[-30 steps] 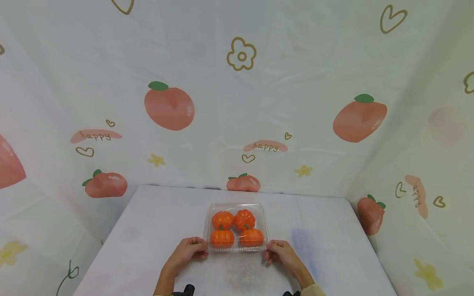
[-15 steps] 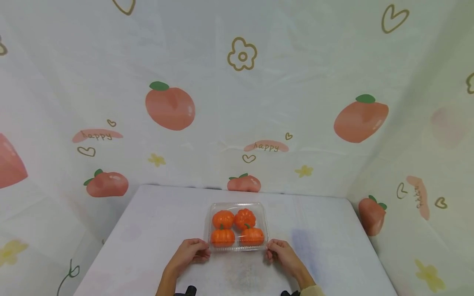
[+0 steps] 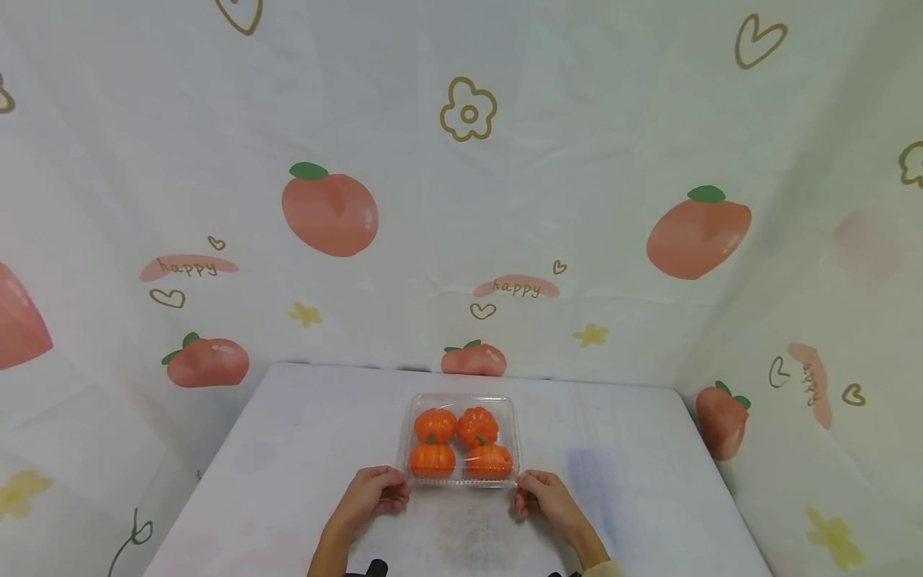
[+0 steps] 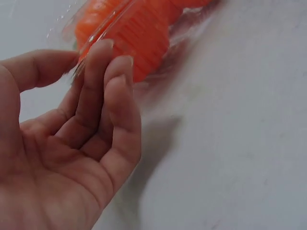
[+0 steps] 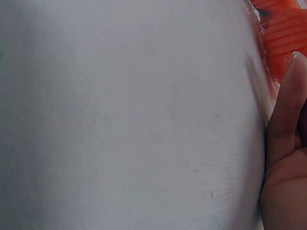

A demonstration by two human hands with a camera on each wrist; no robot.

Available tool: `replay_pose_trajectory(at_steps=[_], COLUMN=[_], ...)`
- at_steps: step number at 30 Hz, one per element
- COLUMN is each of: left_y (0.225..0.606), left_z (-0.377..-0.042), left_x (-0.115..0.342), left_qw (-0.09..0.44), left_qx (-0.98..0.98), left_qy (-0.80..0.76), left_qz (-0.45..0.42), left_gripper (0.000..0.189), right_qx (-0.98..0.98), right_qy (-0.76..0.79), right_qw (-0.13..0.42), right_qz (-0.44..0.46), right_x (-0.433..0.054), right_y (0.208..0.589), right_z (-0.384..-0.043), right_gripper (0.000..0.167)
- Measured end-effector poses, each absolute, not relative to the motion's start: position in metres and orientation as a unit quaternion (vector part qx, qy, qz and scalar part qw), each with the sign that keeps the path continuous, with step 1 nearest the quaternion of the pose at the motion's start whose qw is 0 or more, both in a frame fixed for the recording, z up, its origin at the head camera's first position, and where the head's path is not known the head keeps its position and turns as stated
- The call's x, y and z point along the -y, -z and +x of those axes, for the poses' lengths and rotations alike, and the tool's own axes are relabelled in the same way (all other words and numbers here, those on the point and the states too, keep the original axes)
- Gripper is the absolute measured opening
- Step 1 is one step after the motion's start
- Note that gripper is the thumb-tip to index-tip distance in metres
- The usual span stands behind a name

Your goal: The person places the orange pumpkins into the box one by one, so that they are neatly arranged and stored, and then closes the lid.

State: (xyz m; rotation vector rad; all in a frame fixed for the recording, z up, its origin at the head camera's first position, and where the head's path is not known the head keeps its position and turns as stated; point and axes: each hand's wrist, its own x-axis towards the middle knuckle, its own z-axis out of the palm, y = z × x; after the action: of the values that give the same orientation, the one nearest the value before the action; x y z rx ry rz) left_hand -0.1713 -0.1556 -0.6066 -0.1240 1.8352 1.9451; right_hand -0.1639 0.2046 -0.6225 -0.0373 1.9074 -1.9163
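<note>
In the head view a clear plastic clamshell box (image 3: 461,483) is near the middle of the table, holding several orange toy pumpkins (image 3: 433,462), some with green stems. My left hand (image 3: 369,497) pinches the box's near left corner. The left wrist view shows that hand (image 4: 81,129) with thumb and fingertips on the thin plastic rim (image 4: 79,69), the other fingers curled beneath. At the near right corner, my right hand (image 3: 548,497) pinches the rim between thumb and fingers. Only part of this hand (image 5: 288,158) appears in the right wrist view, beside the box; its thumb contact is out of sight there.
A white table (image 3: 303,425) with faint coloured stains lies under the box. Behind it and along both sides hangs a pale curtain (image 3: 404,320) printed with peaches, hearts and flowers.
Both hands keep their hold on the box's near corners. The box and hands have barely shifted, and the head view has tilted slightly.
</note>
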Motion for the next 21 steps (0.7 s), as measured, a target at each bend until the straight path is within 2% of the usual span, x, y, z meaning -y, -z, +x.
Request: replay_pose_trajectory(at_steps=[13,21], left_y=[0.6094,0.6023], left_z=[-0.1767,-0.18], left_x=[0.1548,0.1535], left_qw=[0.228,0.224], left_qx=[-0.678,-0.681], left_qy=[-0.697,-0.695], left_qz=[-0.049,-0.048], left_gripper=[0.026,0.025], right_qx=[-0.694,-0.702], right_qy=[0.685,0.687], right_qw=[0.219,0.186], right_qz=[-0.011,0.003], right_x=[-0.2045,-0.2001], right_y=[0.6219,0.6215], right_z=[-0.1661,-0.1697], right_gripper=[0.031,0.026])
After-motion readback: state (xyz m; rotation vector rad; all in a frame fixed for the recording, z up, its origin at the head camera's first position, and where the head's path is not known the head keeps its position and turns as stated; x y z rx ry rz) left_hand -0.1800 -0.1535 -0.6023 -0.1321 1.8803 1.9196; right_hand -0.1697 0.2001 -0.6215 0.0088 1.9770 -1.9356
